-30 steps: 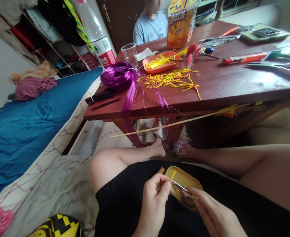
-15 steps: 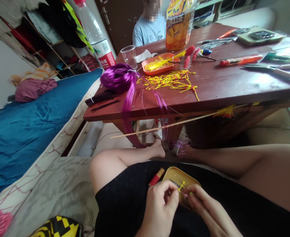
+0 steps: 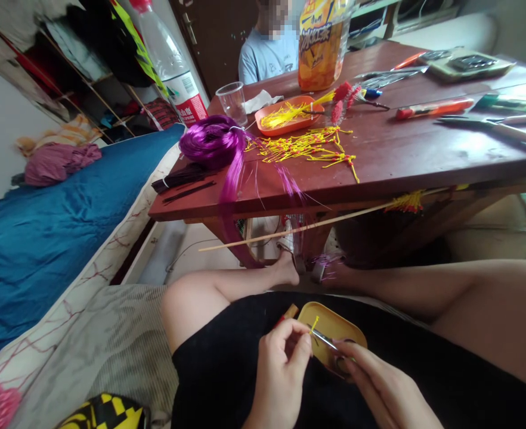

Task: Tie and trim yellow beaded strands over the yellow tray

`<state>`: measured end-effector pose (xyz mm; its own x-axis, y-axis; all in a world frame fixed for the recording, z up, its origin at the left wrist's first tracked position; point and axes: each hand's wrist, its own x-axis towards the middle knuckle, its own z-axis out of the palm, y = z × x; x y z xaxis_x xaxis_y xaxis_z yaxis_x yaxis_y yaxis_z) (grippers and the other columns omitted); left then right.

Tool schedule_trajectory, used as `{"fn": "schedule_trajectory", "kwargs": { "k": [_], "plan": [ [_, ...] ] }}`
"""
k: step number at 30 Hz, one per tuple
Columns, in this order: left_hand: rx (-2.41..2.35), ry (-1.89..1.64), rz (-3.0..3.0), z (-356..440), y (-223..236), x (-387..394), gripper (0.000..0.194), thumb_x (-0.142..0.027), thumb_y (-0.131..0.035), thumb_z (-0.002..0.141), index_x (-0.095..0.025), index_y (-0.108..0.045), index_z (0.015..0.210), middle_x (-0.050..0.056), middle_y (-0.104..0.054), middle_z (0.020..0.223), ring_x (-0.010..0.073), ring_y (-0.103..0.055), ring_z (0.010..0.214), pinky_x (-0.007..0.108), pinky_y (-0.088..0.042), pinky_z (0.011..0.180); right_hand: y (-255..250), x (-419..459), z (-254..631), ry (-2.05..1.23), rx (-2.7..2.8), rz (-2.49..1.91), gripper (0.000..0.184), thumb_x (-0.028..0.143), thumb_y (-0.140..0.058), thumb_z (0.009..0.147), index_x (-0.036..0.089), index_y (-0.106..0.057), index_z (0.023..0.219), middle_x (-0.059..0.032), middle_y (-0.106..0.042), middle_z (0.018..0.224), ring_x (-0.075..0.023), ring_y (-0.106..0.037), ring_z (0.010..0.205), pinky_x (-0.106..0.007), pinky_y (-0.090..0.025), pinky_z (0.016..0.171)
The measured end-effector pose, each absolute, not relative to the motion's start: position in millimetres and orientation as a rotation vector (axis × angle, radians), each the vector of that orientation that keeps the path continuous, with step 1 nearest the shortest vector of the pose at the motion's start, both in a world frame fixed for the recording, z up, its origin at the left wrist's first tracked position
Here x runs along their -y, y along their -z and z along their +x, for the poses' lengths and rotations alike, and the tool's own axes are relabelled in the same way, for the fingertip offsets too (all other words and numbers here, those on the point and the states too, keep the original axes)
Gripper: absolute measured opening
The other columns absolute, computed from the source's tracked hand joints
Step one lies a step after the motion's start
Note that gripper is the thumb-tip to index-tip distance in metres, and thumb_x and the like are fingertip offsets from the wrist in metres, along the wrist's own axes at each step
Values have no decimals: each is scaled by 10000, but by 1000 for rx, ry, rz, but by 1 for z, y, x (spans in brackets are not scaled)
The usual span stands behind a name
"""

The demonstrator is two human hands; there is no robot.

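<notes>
My left hand (image 3: 283,366) is closed in a pinch on a small yellow stem (image 3: 315,323), whose knobbed tip sticks up past the fingertips. My right hand (image 3: 374,375) grips a pair of small scissors (image 3: 328,341); the silver blades point left and meet the yellow stem by my left fingertips. The scissors' handles are partly hidden by my fingers. Under both hands a yellow tray (image 3: 355,329) rests on the black cloth over my lap. Partly behind my left hand lies a small red and tan piece (image 3: 290,313).
On the red-brown table (image 3: 379,161) are a purple fibre bundle (image 3: 209,140), yellow stems with red bits (image 3: 299,145), an orange dish (image 3: 290,124), pliers (image 3: 491,124) and bottles. A thin stick (image 3: 290,229) slants below the table edge. A person (image 3: 267,56) sits across.
Both hands have shifted slightly left with the yellow stem. The scissor blades, apart before, now look closed together at the stem. The left hand covers more of the red piece.
</notes>
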<state>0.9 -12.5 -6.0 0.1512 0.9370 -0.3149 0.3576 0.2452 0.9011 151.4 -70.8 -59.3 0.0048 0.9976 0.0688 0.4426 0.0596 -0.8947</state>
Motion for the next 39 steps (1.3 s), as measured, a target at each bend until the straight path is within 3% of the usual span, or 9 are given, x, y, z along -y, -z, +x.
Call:
{"fn": "schedule_trajectory", "kwargs": {
  "k": [7,12,16,22,26,30,32,35,39],
  "plan": [
    [-1436,-634,1451,-2,7,14,158,-257,-482,811,-158,-560,715,-12,-516,583,121,-462,529,207,-364,510,59,73,145,-990,1402,-1562,312,404,-371,897,242,-632,952,-74,-697,879,-222,-671,813,-259,-528,678],
    [-1402,-601,1781,0,7,18,153,-181,-457,823,-167,-584,740,23,-608,673,135,-515,567,217,-377,535,50,68,147,-1366,1131,-1432,304,467,-508,826,223,-654,934,-59,-662,787,-198,-619,697,-253,-496,633],
    [-1332,-553,1790,2,8,20,162,-163,-451,820,-168,-583,726,23,-624,661,135,-538,572,211,-382,532,40,58,142,-1657,566,-1342,390,556,-633,705,219,-660,899,20,-521,613,-97,-436,527,-166,-362,463],
    [-1290,-562,1643,10,14,26,182,-202,-462,826,-167,-572,685,5,-609,599,126,-538,540,205,-384,526,38,51,136,-1859,291,-1131,354,503,-713,653,163,-643,723,78,-346,482,-37,-180,442,-154,-152,408],
    [-1255,-548,1694,8,11,22,173,-237,-483,830,-177,-613,731,21,-635,652,153,-576,612,228,-431,590,35,49,139,-1834,264,-1093,330,469,-702,684,155,-600,675,76,-376,484,-33,-186,432,-162,-166,412],
    [-1492,-667,1805,-22,7,-9,281,-289,-463,847,-188,-531,1100,101,-608,1091,223,-548,1018,331,-418,882,24,41,165,-1638,434,-1205,337,488,-700,676,163,-610,663,36,-479,542,-62,-308,479,-165,-282,441],
    [-1839,-470,1846,-39,16,-27,260,-203,-337,881,-176,-520,1065,111,-591,1090,214,-533,1042,350,-392,912,19,39,183,-1454,469,-1301,303,479,-717,658,190,-644,712,13,-536,593,-90,-377,529,-169,-343,469],
    [-1800,-212,1845,-44,43,-37,164,-83,-506,728,-182,-589,829,76,-641,848,247,-592,878,370,-431,824,13,41,202,-1359,473,-1341,233,444,-711,680,243,-671,790,-10,-588,656,-126,-458,602,-180,-399,508],
    [-1690,-70,1812,-23,80,-32,202,-48,-620,585,-180,-568,728,52,-634,767,253,-604,793,345,-451,752,10,41,202,-1397,519,-1294,182,432,-680,711,260,-683,768,-21,-565,630,-146,-444,549,-236,-397,472]
  ]
}}
